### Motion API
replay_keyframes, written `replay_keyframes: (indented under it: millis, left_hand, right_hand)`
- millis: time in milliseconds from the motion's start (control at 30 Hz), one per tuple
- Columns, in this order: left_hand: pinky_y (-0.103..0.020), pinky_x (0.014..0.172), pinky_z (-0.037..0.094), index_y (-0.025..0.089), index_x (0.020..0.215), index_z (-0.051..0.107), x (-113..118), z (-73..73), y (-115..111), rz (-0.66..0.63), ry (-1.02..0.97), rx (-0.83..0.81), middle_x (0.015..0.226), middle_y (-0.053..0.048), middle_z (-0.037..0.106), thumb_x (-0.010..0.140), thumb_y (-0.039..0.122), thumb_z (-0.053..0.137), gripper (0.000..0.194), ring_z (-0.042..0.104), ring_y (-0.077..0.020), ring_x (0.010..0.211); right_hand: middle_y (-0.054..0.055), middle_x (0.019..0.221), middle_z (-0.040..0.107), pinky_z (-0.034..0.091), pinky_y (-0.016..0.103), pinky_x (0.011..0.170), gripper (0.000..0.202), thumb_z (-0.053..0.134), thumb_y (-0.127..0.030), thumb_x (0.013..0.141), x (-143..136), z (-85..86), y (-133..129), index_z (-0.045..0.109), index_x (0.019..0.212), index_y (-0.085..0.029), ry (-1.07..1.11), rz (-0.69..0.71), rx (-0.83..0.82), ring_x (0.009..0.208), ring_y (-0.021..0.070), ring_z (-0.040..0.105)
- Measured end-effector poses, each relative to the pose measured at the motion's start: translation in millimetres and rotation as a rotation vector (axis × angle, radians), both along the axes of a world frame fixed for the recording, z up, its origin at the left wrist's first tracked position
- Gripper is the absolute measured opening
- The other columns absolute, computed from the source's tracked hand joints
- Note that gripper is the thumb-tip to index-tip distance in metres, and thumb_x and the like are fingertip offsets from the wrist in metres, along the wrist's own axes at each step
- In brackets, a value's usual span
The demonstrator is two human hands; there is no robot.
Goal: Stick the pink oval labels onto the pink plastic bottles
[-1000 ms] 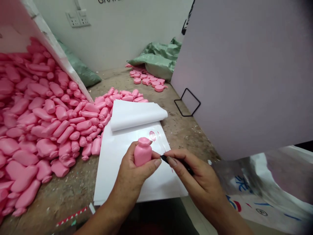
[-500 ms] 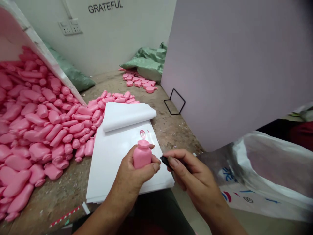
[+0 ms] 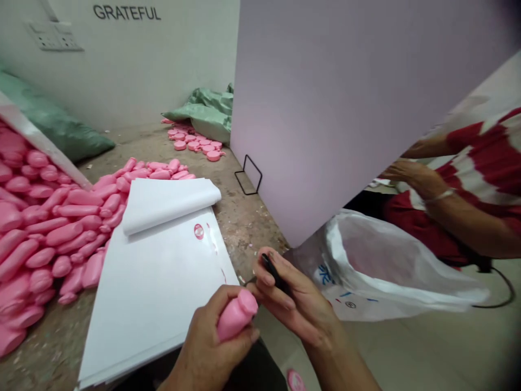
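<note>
Vs. half a sec ago: find pink bottle [image 3: 236, 317] tipped over, neck to R, down by near R corner of white sheets [image 3: 150, 298], instead of near-upright over them. Find view swung R too, w/ co-worker's sleeve [image 3: 466, 139] now in frame beyond open plastic bag [image 3: 340, 250]. Read as a shift of work off the sheets, toward bag side (judgement only).

Grasping bottle in L hand [image 3: 205, 342], fingers wrapped round body. Holding slim black tool [image 3: 275, 274] in R hand [image 3: 295, 301], turned palm up, w/ tool against curled fingers. Can't tell tool type, nor whether R fingertips touch bottle.

Materials: note smooth, satin plastic on bottle, w/ rounded shoulders and narrow neck. See same pink finish across heap of bottles [image 3: 77, 217] at L, stubby to long, tumbled. Note thin, slick sheets, stacked, w/ top one curled back in a soft roll; on exposed sheet, round pink label [image 3: 198, 231] near R edge plus thin pink slivers. Underneath, worn brown tabletop [image 3: 244, 252], flecked w/ scraps.
</note>
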State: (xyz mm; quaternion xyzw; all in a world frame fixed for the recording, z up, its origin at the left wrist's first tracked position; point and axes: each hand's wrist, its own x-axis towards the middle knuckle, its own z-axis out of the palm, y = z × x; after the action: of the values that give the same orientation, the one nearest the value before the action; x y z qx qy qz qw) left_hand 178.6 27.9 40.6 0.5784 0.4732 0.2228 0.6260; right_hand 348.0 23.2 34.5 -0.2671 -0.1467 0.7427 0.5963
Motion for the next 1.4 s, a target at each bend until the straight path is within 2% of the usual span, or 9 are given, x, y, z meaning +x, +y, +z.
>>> replay_keyframes:
  millis: [100, 200, 300, 433, 600, 733, 867, 1133, 1400]
  left_hand:
    - [-0.025, 0.073, 0.047, 0.022, 0.098, 0.067, 3.6, -20.1, -4.0, -0.196, 0.045, 0.152, 0.089, 0.000, 0.073, 0.075, 0.016, 0.059, 0.025, 0.063, -0.0157, 0.078]
    - [-0.031, 0.090, 0.051, 0.022, 0.118, 0.065, 5.0, -37.4, -4.6, -0.390, -0.011, 0.422, 0.112, -0.004, 0.076, 0.065, 0.007, 0.050, 0.057, 0.070, -0.0209, 0.098]
    - [-0.031, 0.091, 0.054, 0.020, 0.127, 0.063, 2.4, -42.9, -3.2, -0.472, -0.074, 0.510, 0.111, -0.005, 0.078, 0.062, 0.007, 0.050, 0.067, 0.073, -0.0213, 0.097]
    - [-0.026, 0.091, 0.054, 0.019, 0.124, 0.066, -15.5, -27.9, 13.0, -0.336, -0.002, 0.512, 0.115, -0.004, 0.077, 0.064, 0.005, 0.051, 0.063, 0.073, -0.0191, 0.100]
    - [-0.034, 0.087, 0.055, 0.022, 0.117, 0.068, -52.5, -17.0, 66.6, -0.151, 0.337, 0.655, 0.111, -0.004, 0.077, 0.076, 0.010, 0.051, 0.046, 0.071, -0.0217, 0.097]
    - [-0.042, 0.093, 0.054, 0.019, 0.122, 0.066, -63.9, -28.7, 115.8, -0.254, 0.498, 0.808, 0.130, -0.009, 0.069, 0.072, 0.004, 0.048, 0.055, 0.065, -0.0260, 0.107]
    - [-0.045, 0.093, 0.054, 0.020, 0.128, 0.062, -54.5, -36.3, 145.8, -0.416, 0.598, 0.771, 0.151, -0.007, 0.053, 0.068, 0.005, 0.053, 0.063, 0.059, -0.0278, 0.107]
    - [-0.048, 0.094, 0.052, 0.023, 0.137, 0.056, -46.0, -46.6, 148.7, -0.455, 0.717, 0.680, 0.159, -0.013, 0.041, 0.067, 0.011, 0.060, 0.071, 0.057, -0.0296, 0.108]
    - [-0.049, 0.083, 0.055, 0.025, 0.133, 0.059, -48.7, -55.6, 137.4, -0.361, 0.643, 0.778, 0.167, -0.015, 0.024, 0.063, 0.005, 0.058, 0.073, 0.059, -0.0261, 0.093]
  right_hand:
    - [-0.007, 0.063, 0.060, 0.040, 0.014, 0.055, 0.018, 0.082, -0.035, 0.081, 6.7, -6.0, -2.1, 0.074, 0.086, -0.020, -0.019, -0.056, -0.012, 0.037, -0.0030, 0.022]
    - [-0.007, 0.063, 0.060, 0.041, 0.015, 0.057, 0.024, 0.085, -0.039, 0.077, 11.6, -9.2, -2.6, 0.073, 0.086, -0.020, -0.116, -0.109, -0.062, 0.037, -0.0036, 0.022]
    - [-0.006, 0.064, 0.061, 0.036, 0.016, 0.051, 0.033, 0.087, -0.045, 0.071, 14.9, -11.9, 3.0, 0.071, 0.087, -0.021, -0.331, -0.192, -0.107, 0.040, -0.0016, 0.027]
    - [-0.004, 0.067, 0.059, 0.024, 0.019, 0.043, 0.042, 0.083, -0.053, 0.069, 11.0, -18.6, 26.2, 0.069, 0.091, -0.021, -0.694, -0.235, -0.073, 0.046, 0.0046, 0.036]
    - [-0.002, 0.071, 0.060, 0.038, 0.026, 0.051, 0.027, 0.065, -0.044, 0.080, -8.0, -28.3, 73.7, 0.067, 0.094, -0.021, -1.148, -0.145, 0.085, 0.056, 0.0127, 0.049]
    - [0.002, 0.083, 0.070, 0.046, 0.033, 0.067, 0.024, 0.053, -0.040, 0.087, -22.3, -40.9, 111.0, 0.067, 0.094, -0.023, -1.453, -0.100, 0.230, 0.073, 0.0196, 0.062]
    - [0.003, 0.085, 0.073, 0.042, 0.035, 0.070, 0.020, 0.051, -0.034, 0.090, -26.1, -54.3, 135.0, 0.067, 0.092, -0.023, -1.643, -0.077, 0.337, 0.076, 0.0218, 0.065]
    - [-0.001, 0.085, 0.076, 0.031, 0.032, 0.064, 0.015, 0.052, -0.022, 0.095, -23.4, -58.4, 143.8, 0.067, 0.092, -0.023, -2.000, -0.172, 0.659, 0.067, 0.0173, 0.067]
    - [-0.001, 0.083, 0.075, 0.030, 0.032, 0.064, 0.016, 0.050, -0.023, 0.098, -24.1, -55.1, 142.9, 0.066, 0.095, -0.022, -2.031, -0.126, 0.690, 0.066, 0.0167, 0.066]
